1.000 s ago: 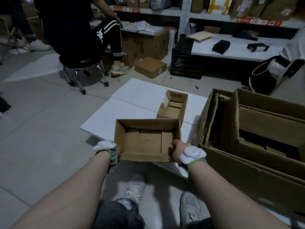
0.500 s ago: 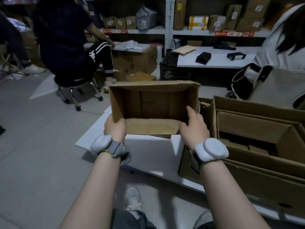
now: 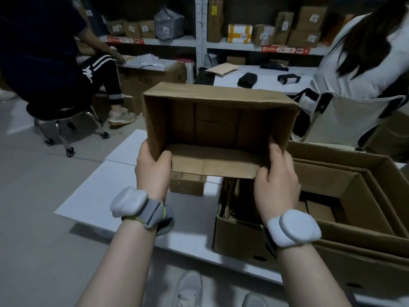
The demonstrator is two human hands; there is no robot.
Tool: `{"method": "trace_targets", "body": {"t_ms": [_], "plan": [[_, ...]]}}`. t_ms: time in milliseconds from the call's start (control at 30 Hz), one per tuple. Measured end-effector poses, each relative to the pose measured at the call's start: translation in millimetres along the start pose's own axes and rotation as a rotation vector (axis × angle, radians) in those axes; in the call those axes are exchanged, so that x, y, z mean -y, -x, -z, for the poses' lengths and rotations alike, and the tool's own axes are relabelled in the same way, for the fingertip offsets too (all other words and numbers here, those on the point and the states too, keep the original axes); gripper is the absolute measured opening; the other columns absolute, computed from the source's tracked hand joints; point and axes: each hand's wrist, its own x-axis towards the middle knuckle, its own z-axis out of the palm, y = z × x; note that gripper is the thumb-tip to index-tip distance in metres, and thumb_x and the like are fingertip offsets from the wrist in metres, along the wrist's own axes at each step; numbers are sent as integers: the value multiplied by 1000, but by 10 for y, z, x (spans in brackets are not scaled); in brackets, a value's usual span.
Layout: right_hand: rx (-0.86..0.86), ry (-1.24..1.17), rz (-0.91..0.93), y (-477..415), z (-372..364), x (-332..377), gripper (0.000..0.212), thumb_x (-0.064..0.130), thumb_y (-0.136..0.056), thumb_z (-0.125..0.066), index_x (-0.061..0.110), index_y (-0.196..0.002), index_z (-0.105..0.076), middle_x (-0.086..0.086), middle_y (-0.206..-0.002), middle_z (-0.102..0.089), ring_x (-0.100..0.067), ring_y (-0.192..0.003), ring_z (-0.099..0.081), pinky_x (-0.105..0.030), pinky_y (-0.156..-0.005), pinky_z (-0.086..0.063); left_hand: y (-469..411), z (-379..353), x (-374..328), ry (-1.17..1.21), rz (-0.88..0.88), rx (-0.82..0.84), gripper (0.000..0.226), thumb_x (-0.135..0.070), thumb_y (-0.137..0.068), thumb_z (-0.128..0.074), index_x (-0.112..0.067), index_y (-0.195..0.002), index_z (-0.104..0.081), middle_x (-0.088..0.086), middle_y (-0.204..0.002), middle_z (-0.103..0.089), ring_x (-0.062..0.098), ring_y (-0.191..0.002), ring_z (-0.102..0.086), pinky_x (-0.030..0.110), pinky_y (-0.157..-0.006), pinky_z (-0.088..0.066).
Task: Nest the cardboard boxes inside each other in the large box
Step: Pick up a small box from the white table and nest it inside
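I hold an open, empty medium cardboard box (image 3: 218,125) in the air, its mouth tilted toward me. My left hand (image 3: 152,171) grips its lower left corner, and my right hand (image 3: 276,182) grips its lower right corner. To the right on the floor sits the large box (image 3: 365,269) with smaller boxes (image 3: 345,187) nested in it. A small cardboard box (image 3: 188,183) rests on the white board (image 3: 88,202), mostly hidden behind the held box.
A person in dark clothes sits on a wheeled stool (image 3: 62,120) at the left. Another person in white (image 3: 358,63) sits at the right behind the large box. Shelves of parcels (image 3: 261,32) line the back wall. My shoes (image 3: 190,289) show at the bottom.
I lifted the medium box off the white board and raised it toward me and to the right, tilting its opening toward my face. The view swung right toward the large box.
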Motion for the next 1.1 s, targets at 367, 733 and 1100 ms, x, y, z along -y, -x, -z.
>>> {"method": "trace_targets", "body": {"t_ms": [367,733,1100], "plan": [[-94,40,-167,196,363,-529,56,8,-96,-40,27,-148,-31,-6,-143,-41,-29,-112,-54,-37,-90,-44,389,-617,-153,69,29,183,23,-23,-78,-52,-34,-98,-56,-7,-74,-54,23,-72,-52,42,-76,-50],[-105,141,-253,142,798,-1004,58,9,-96,-40,27,-149,-27,-8,-139,-43,-29,-115,-51,-29,-85,-38,698,-1018,-251,-188,-88,459,47,-21,-88,-53,-26,-134,-44,-1,-114,-61,13,-80,-54,25,-64,-40],[-32,203,-341,1,1070,-1399,59,6,-96,-37,29,-149,-28,-8,-137,-47,-30,-118,-50,-33,-88,-41,846,-1340,-179,-452,-262,448,48,-12,-93,-42,-31,-137,-42,-2,-104,-59,2,-62,-43,17,-49,-32]]}}
